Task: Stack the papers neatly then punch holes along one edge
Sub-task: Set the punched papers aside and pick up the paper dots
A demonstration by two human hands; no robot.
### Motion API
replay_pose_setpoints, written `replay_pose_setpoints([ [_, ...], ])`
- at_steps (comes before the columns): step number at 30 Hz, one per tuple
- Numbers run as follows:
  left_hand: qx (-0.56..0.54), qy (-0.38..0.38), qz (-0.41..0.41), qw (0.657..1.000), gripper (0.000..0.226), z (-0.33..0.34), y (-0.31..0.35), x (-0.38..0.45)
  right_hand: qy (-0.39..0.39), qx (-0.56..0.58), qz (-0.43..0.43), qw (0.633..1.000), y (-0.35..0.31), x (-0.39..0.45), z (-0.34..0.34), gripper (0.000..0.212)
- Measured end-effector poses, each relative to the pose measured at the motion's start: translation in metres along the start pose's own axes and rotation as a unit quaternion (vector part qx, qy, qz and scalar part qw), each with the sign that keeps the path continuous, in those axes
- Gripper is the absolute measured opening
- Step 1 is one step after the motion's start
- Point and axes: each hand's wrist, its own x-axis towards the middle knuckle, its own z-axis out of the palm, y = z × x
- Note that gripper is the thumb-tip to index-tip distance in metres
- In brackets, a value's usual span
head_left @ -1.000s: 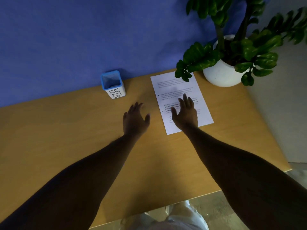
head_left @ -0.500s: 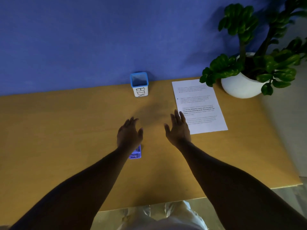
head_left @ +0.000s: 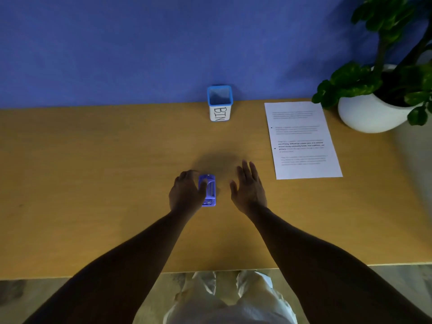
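A small purple hole punch point(head_left: 208, 190) lies on the wooden desk point(head_left: 93, 183) near its middle. My left hand point(head_left: 187, 194) curls round the punch's left side, thumb on its top. My right hand point(head_left: 249, 187) hovers just right of the punch with straight, spread fingers, holding nothing. The printed white papers point(head_left: 301, 139) lie flat in a stack at the back right, well clear of both hands.
A white cup with a blue rim, marked BIN point(head_left: 220, 102), stands at the desk's back edge against the blue wall. A potted plant in a white pot point(head_left: 371, 113) sits at the back right corner, beside the papers. The desk's front edge runs just below my forearms.
My right hand has left the papers and drawn back to the left. My left hand has come down onto the hole punch and curled round it. The view has shifted left.
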Motion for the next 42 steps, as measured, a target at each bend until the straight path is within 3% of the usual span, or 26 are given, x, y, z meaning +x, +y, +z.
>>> replay_pose_setpoints([
  [9,-0.027,-0.006,-0.035,0.999,0.032,0.014,-0.012,-0.009,-0.035,-0.030,-0.033,0.998,-0.006,-0.015,0.029,0.054],
  [26,-0.095,0.006,-0.107,0.990,0.036,0.027,-0.007,-0.008,0.056,-0.063,-0.037,0.996,-0.002,-0.022,0.058,0.054],
  [42,-0.145,-0.002,-0.157,0.977,0.037,0.002,-0.024,0.005,0.070,-0.080,-0.039,0.994,0.002,-0.021,0.062,0.051],
])
